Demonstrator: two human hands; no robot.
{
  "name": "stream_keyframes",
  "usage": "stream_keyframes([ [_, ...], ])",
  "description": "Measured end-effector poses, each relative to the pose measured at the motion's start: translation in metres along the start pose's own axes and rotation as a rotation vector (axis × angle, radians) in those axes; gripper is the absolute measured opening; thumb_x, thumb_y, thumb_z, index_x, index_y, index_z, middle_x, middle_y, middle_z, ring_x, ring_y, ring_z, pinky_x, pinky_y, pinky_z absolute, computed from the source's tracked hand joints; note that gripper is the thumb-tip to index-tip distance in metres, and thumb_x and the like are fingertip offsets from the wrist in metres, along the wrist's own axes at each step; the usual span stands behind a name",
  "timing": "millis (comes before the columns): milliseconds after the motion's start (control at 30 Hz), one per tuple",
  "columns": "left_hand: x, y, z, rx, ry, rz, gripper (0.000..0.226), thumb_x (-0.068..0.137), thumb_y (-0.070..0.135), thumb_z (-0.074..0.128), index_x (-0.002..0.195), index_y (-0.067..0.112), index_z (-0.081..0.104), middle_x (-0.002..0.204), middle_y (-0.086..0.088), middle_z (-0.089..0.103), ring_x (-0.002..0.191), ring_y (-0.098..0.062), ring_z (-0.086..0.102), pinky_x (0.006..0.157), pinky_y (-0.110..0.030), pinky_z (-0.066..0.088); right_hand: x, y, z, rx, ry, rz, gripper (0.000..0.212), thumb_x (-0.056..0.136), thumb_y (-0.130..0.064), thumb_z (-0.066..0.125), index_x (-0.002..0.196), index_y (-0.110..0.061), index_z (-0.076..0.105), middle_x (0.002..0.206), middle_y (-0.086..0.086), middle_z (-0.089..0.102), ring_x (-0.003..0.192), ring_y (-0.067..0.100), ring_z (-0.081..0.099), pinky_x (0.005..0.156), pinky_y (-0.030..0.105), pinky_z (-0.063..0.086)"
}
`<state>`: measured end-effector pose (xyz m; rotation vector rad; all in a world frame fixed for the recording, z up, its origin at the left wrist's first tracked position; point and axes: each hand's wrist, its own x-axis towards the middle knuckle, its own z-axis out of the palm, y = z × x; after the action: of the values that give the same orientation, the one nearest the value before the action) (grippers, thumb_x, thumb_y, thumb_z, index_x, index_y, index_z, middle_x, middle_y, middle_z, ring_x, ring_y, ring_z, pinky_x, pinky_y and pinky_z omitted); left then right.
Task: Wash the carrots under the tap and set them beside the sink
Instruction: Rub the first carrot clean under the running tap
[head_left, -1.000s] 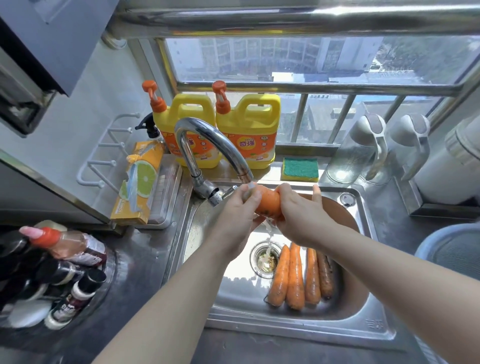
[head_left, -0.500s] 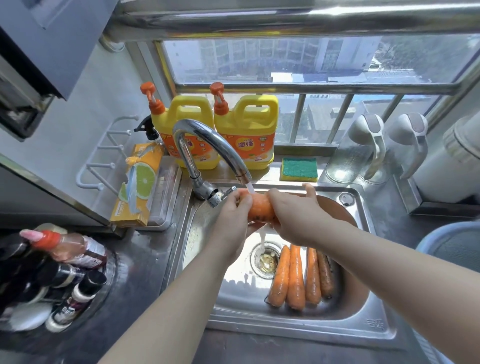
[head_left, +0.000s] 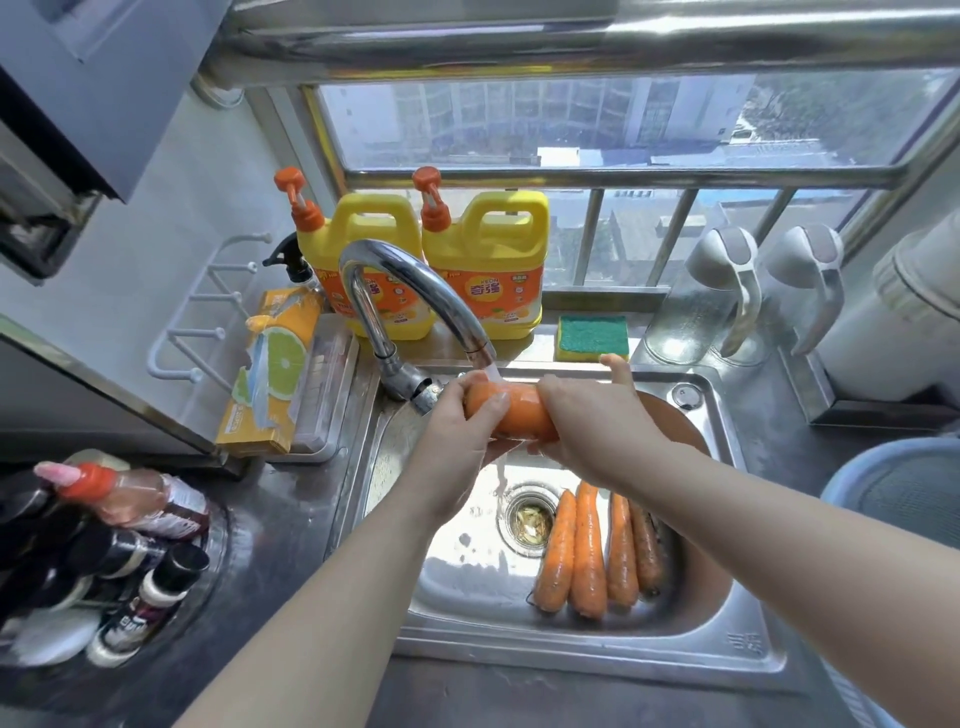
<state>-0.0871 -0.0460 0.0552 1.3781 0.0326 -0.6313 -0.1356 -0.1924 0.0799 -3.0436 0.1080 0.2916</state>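
Since half a second ago our hands have drawn a little apart, so more of the carrot (head_left: 519, 413) shows between them, and it sits a touch further left under the spout. We hold it level over the sink (head_left: 727, 639), directly beneath the tap (head_left: 415, 280), and the water stream (head_left: 491, 373) lands on its upper side near the left end. Our left hand (head_left: 457, 441) grips that end, thumb laid across the front and fingers wrapped underneath. Our right hand (head_left: 587, 421) closes round the other end, though one finger sticks up straight. Both hands are tight on the carrot. Below, four carrots (head_left: 592, 551) lie side by side in the basin, just right of the drain (head_left: 524, 519), touching one another. Behind the sink stand two yellow detergent bottles (head_left: 488, 254) and a green-topped sponge (head_left: 592, 335).
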Motion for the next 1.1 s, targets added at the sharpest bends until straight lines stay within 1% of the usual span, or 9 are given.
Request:
stream_keyframes([
  [167,0.014,0.002,0.019,-0.100,0.287,-0.038,0.023,0.102,0.021,0.056,0.121,0.008,0.058,0.108,-0.014,0.061,0.085,-0.025,0.063,0.060,-0.035,0.057,0.004,-0.007,-0.001,-0.105,0.104,-0.041,0.022,0.098,-0.036,0.057,0.105,-0.019,0.045,0.099,-0.002,0.067,0.095,0.024,0.068,0.122,0.050,0.008],
  [333,0.011,0.002,0.006,-0.139,0.325,-0.052,0.022,0.108,0.030,0.043,0.108,0.014,0.059,0.107,-0.014,0.061,0.090,-0.027,0.064,0.080,-0.047,0.059,0.007,0.007,-0.010,0.037,-0.043,-0.052,0.053,0.088,-0.069,0.055,0.117,-0.024,0.052,0.108,-0.005,0.068,0.104,0.021,0.064,0.115,0.048,0.026],
  [433,0.004,0.000,-0.006,-0.125,0.161,-0.055,0.021,0.106,0.025,0.048,0.124,0.016,0.055,0.122,-0.012,0.055,0.105,-0.026,0.061,0.087,-0.042,0.058,0.007,0.015,-0.005,0.187,-0.142,-0.071,0.051,0.091,-0.066,0.054,0.117,-0.023,0.055,0.108,-0.002,0.067,0.099,0.022,0.062,0.090,0.037,0.041],
  [500,0.001,-0.001,-0.014,-0.044,0.049,-0.043,0.031,0.102,0.019,0.055,0.133,0.018,0.050,0.128,-0.009,0.051,0.112,-0.026,0.061,0.086,-0.034,0.058,0.007,0.017,-0.001,0.331,-0.187,-0.070,0.047,0.091,-0.061,0.058,0.120,-0.024,0.056,0.108,0.000,0.068,0.094,0.021,0.061,0.085,0.036,0.048],
  [600,0.001,0.002,-0.015,0.005,0.059,-0.054,0.034,0.098,0.016,0.063,0.130,0.016,0.052,0.128,-0.012,0.051,0.109,-0.030,0.063,0.077,-0.030,0.060,0.004,0.014,0.000,0.308,-0.172,-0.085,0.045,0.093,-0.059,0.057,0.118,-0.022,0.054,0.110,-0.002,0.068,0.093,0.019,0.060,0.088,0.036,0.044],
  [767,0.012,0.006,0.002,0.002,0.287,-0.083,0.021,0.101,0.028,0.060,0.117,0.014,0.059,0.113,-0.014,0.063,0.094,-0.026,0.065,0.073,-0.039,0.060,0.001,0.005,0.007,0.110,0.049,-0.109,0.044,0.094,-0.064,0.050,0.111,-0.023,0.049,0.112,-0.005,0.068,0.099,0.021,0.063,0.101,0.038,0.033],
  [900,0.009,0.007,-0.003,-0.068,0.100,-0.130,0.022,0.103,0.017,0.055,0.125,0.014,0.055,0.120,-0.013,0.057,0.105,-0.027,0.062,0.088,-0.043,0.059,-0.001,0.015,0.009,0.201,-0.038,-0.050,0.049,0.093,-0.066,0.052,0.117,-0.023,0.048,0.111,-0.003,0.066,0.101,0.023,0.062,0.093,0.039,0.038],
  [1000,0.005,0.004,-0.013,-0.042,-0.067,-0.088,0.034,0.097,0.005,0.062,0.125,0.022,0.053,0.135,-0.015,0.046,0.112,-0.029,0.061,0.087,-0.035,0.059,-0.001,0.020,0.005,0.391,-0.184,-0.012,0.048,0.092,-0.061,0.059,0.119,-0.023,0.048,0.108,0.000,0.063,0.094,0.023,0.059,0.081,0.036,0.043],
  [1100,0.007,0.004,-0.017,0.050,-0.112,-0.069,0.047,0.095,0.004,0.064,0.134,0.022,0.047,0.139,-0.016,0.042,0.111,-0.028,0.063,0.086,-0.030,0.059,0.001,0.021,0.003,0.548,-0.228,-0.005,0.049,0.092,-0.055,0.064,0.122,-0.021,0.047,0.102,-0.003,0.062,0.085,0.016,0.059,0.071,0.030,0.045],
])
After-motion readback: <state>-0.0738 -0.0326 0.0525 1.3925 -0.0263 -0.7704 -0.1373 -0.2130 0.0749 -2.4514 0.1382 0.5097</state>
